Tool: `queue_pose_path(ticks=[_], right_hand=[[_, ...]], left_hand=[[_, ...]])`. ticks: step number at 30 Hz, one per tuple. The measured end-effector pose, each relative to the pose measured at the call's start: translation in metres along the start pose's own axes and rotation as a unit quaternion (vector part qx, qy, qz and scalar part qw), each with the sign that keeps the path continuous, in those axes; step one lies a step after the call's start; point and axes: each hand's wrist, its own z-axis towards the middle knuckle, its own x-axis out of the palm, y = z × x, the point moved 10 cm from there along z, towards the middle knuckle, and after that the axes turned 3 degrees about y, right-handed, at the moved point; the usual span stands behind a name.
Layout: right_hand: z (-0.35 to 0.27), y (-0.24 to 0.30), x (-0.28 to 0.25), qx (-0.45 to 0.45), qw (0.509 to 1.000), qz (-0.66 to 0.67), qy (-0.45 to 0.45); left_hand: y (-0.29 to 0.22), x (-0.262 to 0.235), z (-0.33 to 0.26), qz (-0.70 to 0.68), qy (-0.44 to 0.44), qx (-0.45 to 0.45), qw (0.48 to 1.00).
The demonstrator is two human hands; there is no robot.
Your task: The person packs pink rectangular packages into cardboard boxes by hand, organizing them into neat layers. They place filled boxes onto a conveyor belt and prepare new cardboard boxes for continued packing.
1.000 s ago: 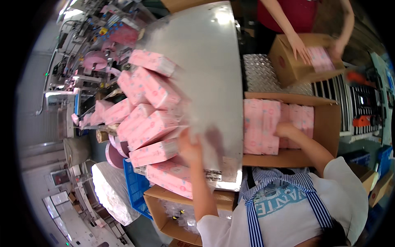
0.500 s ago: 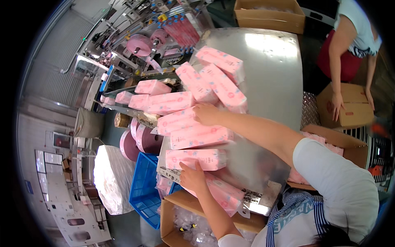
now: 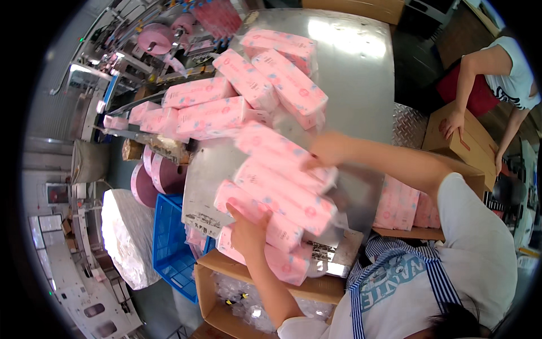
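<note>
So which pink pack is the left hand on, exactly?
Start at the steel table covered with pink packs. Go to its near edge, above the open cardboard box. The left hand presses the lowest pack, the only one overhanging the table's edge.

The pink packs [image 3: 282, 198] are wrapped in glossy plastic film, lying on a smooth, shiny metal counter [image 3: 355, 73], with matt brown cardboard boxes [image 3: 460, 141] at the right.
</note>
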Motion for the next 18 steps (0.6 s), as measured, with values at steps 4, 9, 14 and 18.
queue_pose_path(ticks=[4,9,14,18], right_hand=[[-0.083,-0.045,0.043,0.056,0.978,0.162,0.12],[-0.104,-0.088,0.059,0.048,0.842,0.533,-0.068],[-0.134,-0.065,0.031,-0.014,0.861,0.494,-0.119],[-0.189,-0.037,-0.002,-0.058,0.84,0.507,-0.183]], left_hand=[[-0.005,0.046,0.003,-0.292,0.071,0.106,0.948],[-0.047,0.114,0.008,-0.568,0.302,-0.003,0.766],[-0.049,0.068,-0.019,-0.604,0.185,0.105,0.768],[-0.042,0.05,-0.066,-0.607,0.176,0.182,0.753]])
